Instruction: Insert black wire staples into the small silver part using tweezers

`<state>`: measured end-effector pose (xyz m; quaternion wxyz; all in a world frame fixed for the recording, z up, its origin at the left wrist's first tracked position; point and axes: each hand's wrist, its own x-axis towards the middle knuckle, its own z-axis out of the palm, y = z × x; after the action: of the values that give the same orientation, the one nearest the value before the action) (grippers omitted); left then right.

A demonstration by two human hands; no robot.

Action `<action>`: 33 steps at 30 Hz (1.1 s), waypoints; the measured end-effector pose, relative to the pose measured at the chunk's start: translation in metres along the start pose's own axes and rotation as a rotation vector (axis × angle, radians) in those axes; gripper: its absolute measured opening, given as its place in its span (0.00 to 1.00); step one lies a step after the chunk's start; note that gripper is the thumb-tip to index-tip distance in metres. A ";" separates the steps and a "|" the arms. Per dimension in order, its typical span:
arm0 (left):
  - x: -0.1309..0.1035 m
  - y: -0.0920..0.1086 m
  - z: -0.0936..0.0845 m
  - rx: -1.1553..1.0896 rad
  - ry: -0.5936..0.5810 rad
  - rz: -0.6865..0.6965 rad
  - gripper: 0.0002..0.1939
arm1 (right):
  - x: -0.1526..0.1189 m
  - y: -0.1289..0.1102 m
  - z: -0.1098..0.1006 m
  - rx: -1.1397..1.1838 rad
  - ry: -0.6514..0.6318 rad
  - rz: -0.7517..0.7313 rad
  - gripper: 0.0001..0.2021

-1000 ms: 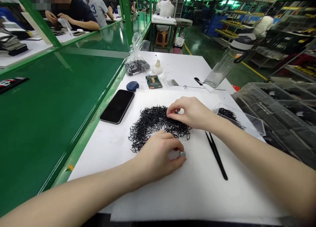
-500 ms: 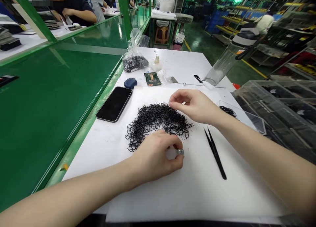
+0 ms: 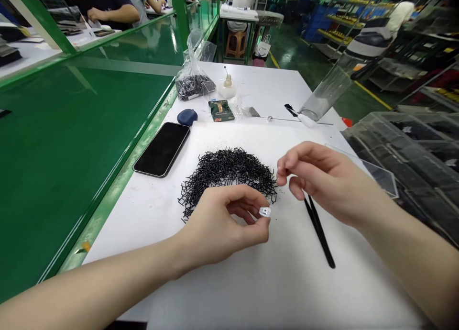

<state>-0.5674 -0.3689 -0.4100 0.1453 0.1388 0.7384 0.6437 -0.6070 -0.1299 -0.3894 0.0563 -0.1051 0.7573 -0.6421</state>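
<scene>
Between thumb and forefinger, my left hand (image 3: 229, 225) pinches a small silvery metal block (image 3: 265, 212) with a tiny dark hole in its face. To its right, my right hand (image 3: 326, 181) hovers with thumb and forefinger pressed together; whatever may be between the tips is too small to make out. A curved heap of short, bent black pins (image 3: 229, 165) lies on the white mat, just beyond my left hand. Black tweezers (image 3: 321, 236) rest on the mat, their tips partly behind my right hand.
A phone (image 3: 162, 149) lies left of the heap, near a dark blue case (image 3: 187, 116). Behind are a green packet (image 3: 221, 111), a bag of black parts (image 3: 193, 83) and a leaning clear bottle (image 3: 328, 88). Compartment boxes (image 3: 412, 150) stand at the right. Co-workers sit farther back.
My right hand has moved from above the heap's right side toward me and to the right, near the tweezers. My left hand has turned the metal block so its holed face shows.
</scene>
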 end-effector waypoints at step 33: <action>0.008 0.003 -0.002 -0.583 -0.034 -0.310 0.23 | -0.041 0.005 0.017 0.044 0.207 -0.198 0.20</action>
<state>-0.5756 -0.3672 -0.4073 0.2873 -0.0120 0.5327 0.7959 -0.5638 -0.1359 -0.3994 -0.0835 -0.1111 0.7306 -0.6685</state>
